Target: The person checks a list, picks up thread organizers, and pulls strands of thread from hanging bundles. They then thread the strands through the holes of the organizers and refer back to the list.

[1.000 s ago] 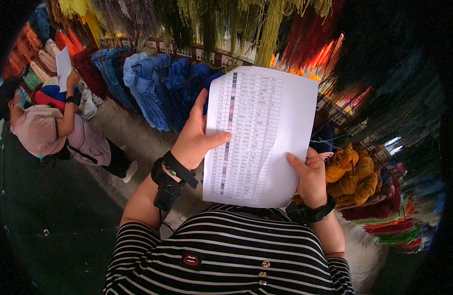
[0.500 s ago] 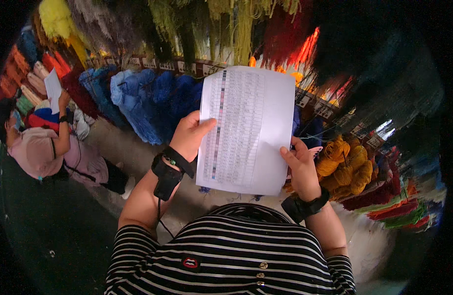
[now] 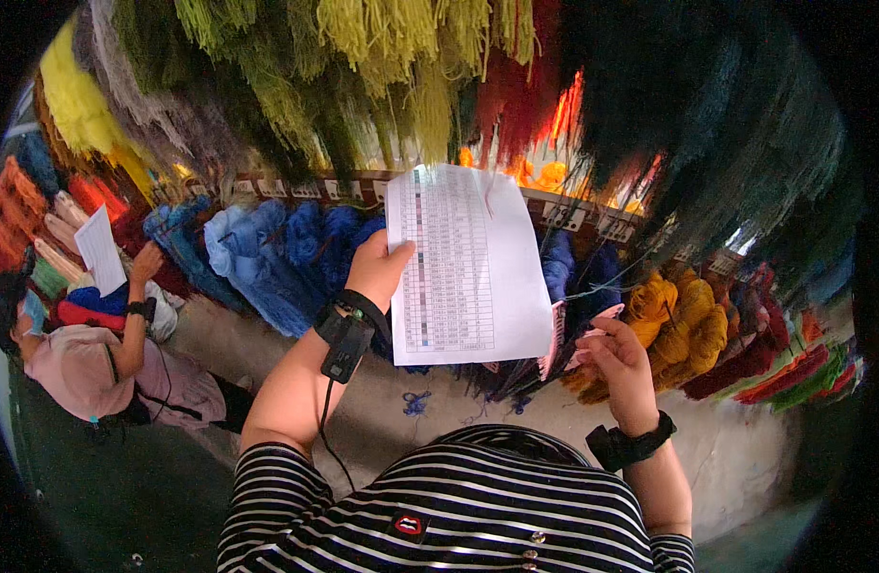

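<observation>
My left hand (image 3: pixel 377 265) grips the left edge of a white printed sheet (image 3: pixel 520 286), its thumb on the front and its fingers behind. A table with a narrow column of coloured squares covers the sheet's left part. My right hand (image 3: pixel 623 368) is off the paper, to its right, with loosely bent fingers and nothing visible held. Beyond its fingertips are pink strips (image 3: pixel 551 341), whose kind I cannot make out. Close by on the right hangs a bunch of mustard yarn skeins (image 3: pixel 688 320). Blue yarn skeins (image 3: pixel 253 253) hang beyond my left hand.
Olive-yellow yarn (image 3: pixel 411 48) and dark green yarn (image 3: pixel 688 105) hang overhead. Behind the sheet runs a rail with small white labels (image 3: pixel 563 216). At left, a person in pink (image 3: pixel 86 368) holds a white sheet (image 3: pixel 98 250). Red and green skeins (image 3: pixel 793 377) hang at far right.
My right hand has let go of the sheet's right edge and moved right and down. My left hand still holds the sheet. The view has shifted, with more overhead yarn showing.
</observation>
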Demonstrator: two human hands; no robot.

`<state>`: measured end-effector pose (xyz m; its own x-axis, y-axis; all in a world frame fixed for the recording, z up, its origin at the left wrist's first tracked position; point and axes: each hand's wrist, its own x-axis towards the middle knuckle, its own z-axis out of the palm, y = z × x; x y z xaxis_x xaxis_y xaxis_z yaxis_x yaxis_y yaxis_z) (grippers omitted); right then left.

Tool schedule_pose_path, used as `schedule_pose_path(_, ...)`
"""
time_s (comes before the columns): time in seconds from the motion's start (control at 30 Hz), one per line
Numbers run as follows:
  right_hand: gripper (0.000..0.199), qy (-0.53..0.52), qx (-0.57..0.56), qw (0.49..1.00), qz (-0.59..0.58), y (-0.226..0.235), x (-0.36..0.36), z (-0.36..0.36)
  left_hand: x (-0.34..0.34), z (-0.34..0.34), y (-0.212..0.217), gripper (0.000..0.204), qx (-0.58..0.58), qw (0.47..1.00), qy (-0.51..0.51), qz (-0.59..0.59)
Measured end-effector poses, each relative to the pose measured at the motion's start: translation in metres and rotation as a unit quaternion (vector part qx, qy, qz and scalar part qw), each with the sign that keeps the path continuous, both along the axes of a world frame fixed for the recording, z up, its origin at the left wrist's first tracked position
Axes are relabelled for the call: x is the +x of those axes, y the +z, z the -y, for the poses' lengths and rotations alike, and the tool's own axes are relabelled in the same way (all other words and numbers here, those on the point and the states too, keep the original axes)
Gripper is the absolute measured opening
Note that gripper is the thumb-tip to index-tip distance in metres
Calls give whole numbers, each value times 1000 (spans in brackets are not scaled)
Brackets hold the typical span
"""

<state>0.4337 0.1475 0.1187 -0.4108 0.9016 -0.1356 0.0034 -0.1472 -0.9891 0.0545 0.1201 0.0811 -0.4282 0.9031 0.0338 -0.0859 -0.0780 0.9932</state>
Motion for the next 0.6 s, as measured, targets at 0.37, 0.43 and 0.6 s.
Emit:
schedule_pose_path(0.37, 29, 38, -20, 999, 31, 0, -31, 6, 9, 32, 18, 77, 5, 996, 3, 94)
schedule_pose_path(0.43, 28, 43, -16, 999, 30, 1, -34, 5, 15, 44, 31, 83, -10, 991, -12, 131)
schedule_pose_path(0.6, 28, 38, -15, 998, 38, 1, -32, -3, 3, 78, 12, 73, 34, 991, -25, 129)
